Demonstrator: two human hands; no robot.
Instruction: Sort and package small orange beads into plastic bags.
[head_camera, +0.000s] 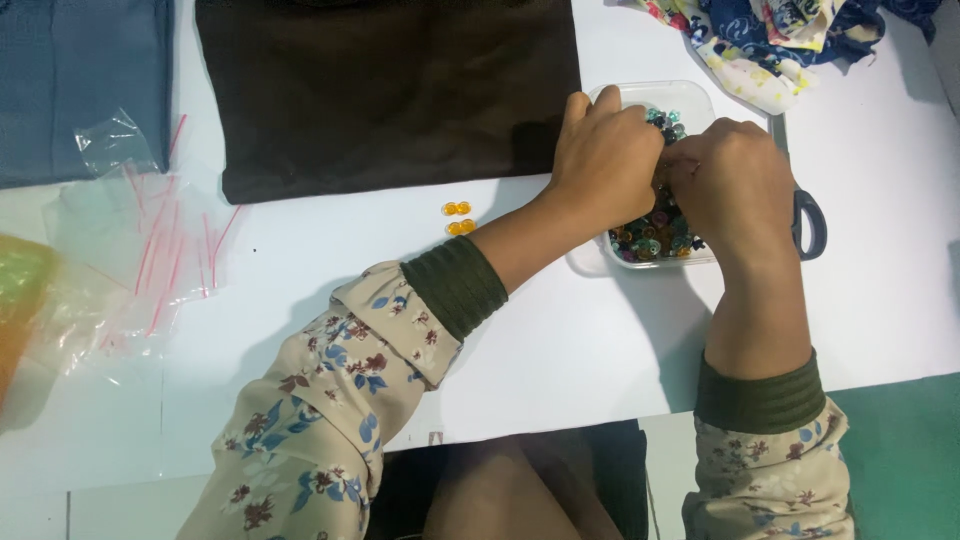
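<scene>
Both hands are sunk into a clear plastic tray (700, 100) of small mixed-colour beads (655, 235) that sits near the far right part of the white table (560, 340). The left hand (600, 160) is curled with its fingers bent down into the beads, and the right hand (735, 185) is curled the same way just beside it, knuckles up; the fingertips of both are hidden, so I cannot tell whether either pinches a bead. Four small round amber beads (458, 218) lie in two pairs on the bare table just left of the left wrist. A flat dark brown cloth (385, 90) lies along the far edge, a blue cloth (80, 85) at the far left corner, and a crumpled floral fabric (770, 40) at the far right. Thin clear bags with red seal strips (140, 250) are strewn near the left edge. A scissor handle (810, 225) shows just right of the right hand.
</scene>
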